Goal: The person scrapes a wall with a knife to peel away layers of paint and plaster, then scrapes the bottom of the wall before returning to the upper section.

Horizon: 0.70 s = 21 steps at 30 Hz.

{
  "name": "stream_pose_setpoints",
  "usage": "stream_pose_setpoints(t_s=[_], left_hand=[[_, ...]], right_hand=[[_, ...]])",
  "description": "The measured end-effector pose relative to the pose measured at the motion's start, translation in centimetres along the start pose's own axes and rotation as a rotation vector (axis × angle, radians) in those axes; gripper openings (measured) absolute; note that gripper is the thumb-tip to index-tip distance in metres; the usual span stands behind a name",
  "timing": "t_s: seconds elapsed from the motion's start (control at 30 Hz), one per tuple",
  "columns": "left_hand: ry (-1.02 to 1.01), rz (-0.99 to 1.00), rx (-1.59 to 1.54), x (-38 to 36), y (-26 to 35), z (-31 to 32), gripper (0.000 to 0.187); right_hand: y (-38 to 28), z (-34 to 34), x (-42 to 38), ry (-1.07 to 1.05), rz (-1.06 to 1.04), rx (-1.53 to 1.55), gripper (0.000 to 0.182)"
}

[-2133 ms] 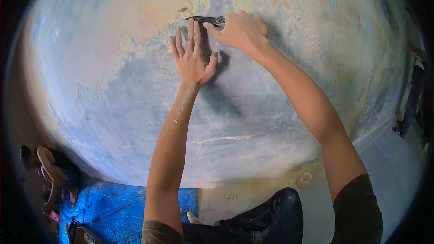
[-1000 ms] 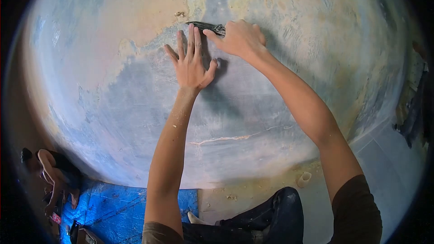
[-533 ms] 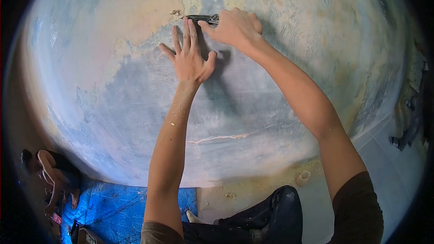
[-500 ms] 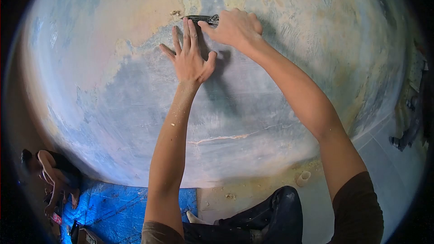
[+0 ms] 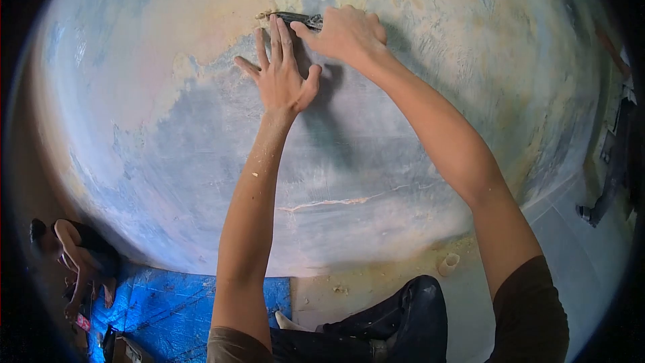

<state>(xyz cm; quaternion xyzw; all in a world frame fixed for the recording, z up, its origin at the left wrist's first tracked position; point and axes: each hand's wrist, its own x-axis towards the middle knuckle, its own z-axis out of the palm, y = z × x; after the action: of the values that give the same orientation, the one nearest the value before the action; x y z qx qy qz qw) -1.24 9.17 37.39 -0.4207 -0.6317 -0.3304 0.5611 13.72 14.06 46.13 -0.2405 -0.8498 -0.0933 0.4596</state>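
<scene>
A large curved surface [image 5: 215, 128] with mottled blue, grey and cream colouring fills most of the head view. My left hand [image 5: 281, 74] lies against it with fingers spread, its fingertips just under the blade of a dark tool. Wrapped round the handle of that dark bladed tool [image 5: 293, 17] is my right hand [image 5: 346, 33], to the right of the left one. The blade's tip points left and meets a small curl of scraped material [image 5: 263, 16]. Light crumbs stick to my left forearm. A pale crack [image 5: 329, 202] runs across the surface lower down.
At the lower left a person [image 5: 84, 252] crouches beside a blue tarp [image 5: 164, 302]. A pale cup [image 5: 448, 265] is on the floor at the base of the surface, with crumbs nearby. Part of another person [image 5: 615, 168] shows at the right edge.
Both hands and the tool have moved slightly up and left on the surface. The tool's tip now reaches the scraped material. The person at the right edge has shifted.
</scene>
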Motion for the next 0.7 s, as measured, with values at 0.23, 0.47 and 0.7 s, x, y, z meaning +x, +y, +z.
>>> stream_pose_setpoints(t_s=[0.23,0.47,0.7], left_hand=[[0.013,0.061,-0.018,-1.7,-1.0,0.2,0.101],[-0.022,-0.002,-0.005,-1.3,-0.6,-0.2,0.101],[-0.04,-0.08,-0.017,0.5,-0.1,-0.3,0.101]], right_hand=[[0.7,1.4,-1.0,0.027,-0.053,-0.007,0.073],[0.9,0.6,-0.1,0.003,-0.079,-0.029,0.071],[-0.1,-0.7,1.4,-0.04,-0.048,-0.048,0.069]])
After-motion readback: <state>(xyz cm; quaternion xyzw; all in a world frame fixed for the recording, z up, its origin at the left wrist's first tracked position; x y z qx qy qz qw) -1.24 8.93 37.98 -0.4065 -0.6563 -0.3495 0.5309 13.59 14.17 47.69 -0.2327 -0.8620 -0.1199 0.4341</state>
